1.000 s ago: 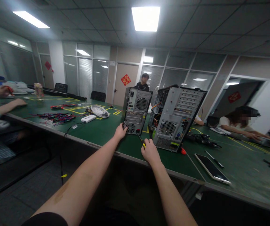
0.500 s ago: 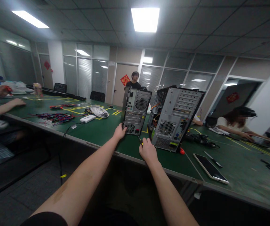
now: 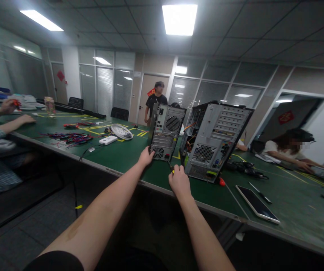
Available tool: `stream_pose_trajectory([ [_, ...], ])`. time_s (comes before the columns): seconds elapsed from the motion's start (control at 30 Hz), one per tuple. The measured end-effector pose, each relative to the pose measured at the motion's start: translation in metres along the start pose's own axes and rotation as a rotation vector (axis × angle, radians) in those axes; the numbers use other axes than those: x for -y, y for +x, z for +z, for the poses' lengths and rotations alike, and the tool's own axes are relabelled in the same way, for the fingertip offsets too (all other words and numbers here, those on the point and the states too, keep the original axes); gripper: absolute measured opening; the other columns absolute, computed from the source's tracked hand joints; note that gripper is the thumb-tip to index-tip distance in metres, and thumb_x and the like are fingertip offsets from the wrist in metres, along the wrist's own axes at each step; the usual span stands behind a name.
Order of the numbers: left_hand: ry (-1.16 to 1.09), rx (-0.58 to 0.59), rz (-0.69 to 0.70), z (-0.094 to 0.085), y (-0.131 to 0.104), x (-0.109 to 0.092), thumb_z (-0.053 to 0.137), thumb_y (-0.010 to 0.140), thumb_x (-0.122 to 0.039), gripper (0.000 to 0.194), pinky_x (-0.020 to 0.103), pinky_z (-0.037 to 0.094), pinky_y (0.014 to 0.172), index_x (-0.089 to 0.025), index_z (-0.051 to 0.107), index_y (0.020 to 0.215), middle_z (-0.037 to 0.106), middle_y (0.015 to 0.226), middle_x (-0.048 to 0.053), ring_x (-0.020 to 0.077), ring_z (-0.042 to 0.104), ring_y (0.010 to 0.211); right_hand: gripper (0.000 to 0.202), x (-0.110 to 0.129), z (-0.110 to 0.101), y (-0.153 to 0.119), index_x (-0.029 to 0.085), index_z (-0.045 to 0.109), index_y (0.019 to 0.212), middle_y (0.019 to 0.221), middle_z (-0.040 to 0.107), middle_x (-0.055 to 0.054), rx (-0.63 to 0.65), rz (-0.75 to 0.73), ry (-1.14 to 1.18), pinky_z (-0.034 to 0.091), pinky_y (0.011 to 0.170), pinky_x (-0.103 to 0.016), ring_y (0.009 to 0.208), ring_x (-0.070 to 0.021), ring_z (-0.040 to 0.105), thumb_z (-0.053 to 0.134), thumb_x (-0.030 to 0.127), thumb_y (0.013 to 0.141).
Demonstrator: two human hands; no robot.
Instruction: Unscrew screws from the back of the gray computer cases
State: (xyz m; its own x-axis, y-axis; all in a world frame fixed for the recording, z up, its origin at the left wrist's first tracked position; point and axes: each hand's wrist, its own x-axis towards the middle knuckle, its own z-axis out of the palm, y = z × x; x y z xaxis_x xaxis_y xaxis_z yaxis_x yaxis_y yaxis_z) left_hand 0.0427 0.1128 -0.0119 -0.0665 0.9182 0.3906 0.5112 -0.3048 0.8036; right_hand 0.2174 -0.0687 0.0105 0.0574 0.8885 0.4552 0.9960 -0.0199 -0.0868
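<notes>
My left hand (image 3: 145,158) grips the lower left edge of the smaller computer tower (image 3: 166,141), fingers closed round its corner. That tower stands upright, its back panel with fan grille and ports facing me. My right hand (image 3: 180,182) is closed round a screwdriver (image 3: 173,171) with black and yellow on its handle. The shaft points up and left at the tower's lower right corner; whether the tip touches a screw is too small to tell. Just right of it stands a larger computer tower (image 3: 215,143), its left side open with wires showing inside.
The green table (image 3: 128,162) holds a phone (image 3: 256,203), a pen-like tool (image 3: 260,192), black cables (image 3: 246,168), a red object (image 3: 221,182), a white power strip (image 3: 108,140), a white round basket (image 3: 121,131) and bundled wires (image 3: 68,138). Co-workers sit left and right; a person (image 3: 156,99) stands behind.
The view has swung slightly left, so everything sits a little further right. Both hands keep their places at the small tower. The standing person has moved left and shows more beside it.
</notes>
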Motion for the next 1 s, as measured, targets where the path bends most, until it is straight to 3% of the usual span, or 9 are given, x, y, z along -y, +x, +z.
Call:
stream_pose_trajectory([
  [0.5,0.019,0.000,0.009,0.001,0.001,0.002,0.063,0.098,-0.034,0.057,0.040,0.044,0.115,-0.012,0.050,0.148,0.065,0.143,0.022,0.0294,0.061,0.136,0.023,-0.001,0.003,0.003,0.017,0.051,0.125,0.120,0.055,-0.012,0.008,-0.025,-0.042,0.047,0.068,-0.029,0.090,-0.0218,0.071,0.046,0.021,0.102],
  [0.8,0.023,0.017,0.006,0.001,0.002,0.001,0.064,0.097,-0.030,0.059,0.041,0.044,0.116,-0.011,0.047,0.150,0.063,0.146,0.022,0.0303,0.059,0.139,0.031,-0.013,-0.004,0.021,0.017,0.051,0.130,0.117,0.061,-0.013,0.068,-0.100,-0.057,0.048,0.076,-0.032,0.094,-0.0245,0.070,0.051,0.023,0.099],
  [1.0,0.040,0.013,0.030,0.004,0.006,0.008,0.070,0.092,-0.025,0.067,0.042,0.043,0.118,-0.012,0.045,0.153,0.061,0.149,0.023,0.0313,0.057,0.141,0.024,-0.016,0.000,0.016,0.018,0.053,0.124,0.114,0.063,-0.011,0.074,-0.097,-0.051,0.047,0.074,-0.030,0.094,-0.0229,0.070,0.048,0.022,0.101],
])
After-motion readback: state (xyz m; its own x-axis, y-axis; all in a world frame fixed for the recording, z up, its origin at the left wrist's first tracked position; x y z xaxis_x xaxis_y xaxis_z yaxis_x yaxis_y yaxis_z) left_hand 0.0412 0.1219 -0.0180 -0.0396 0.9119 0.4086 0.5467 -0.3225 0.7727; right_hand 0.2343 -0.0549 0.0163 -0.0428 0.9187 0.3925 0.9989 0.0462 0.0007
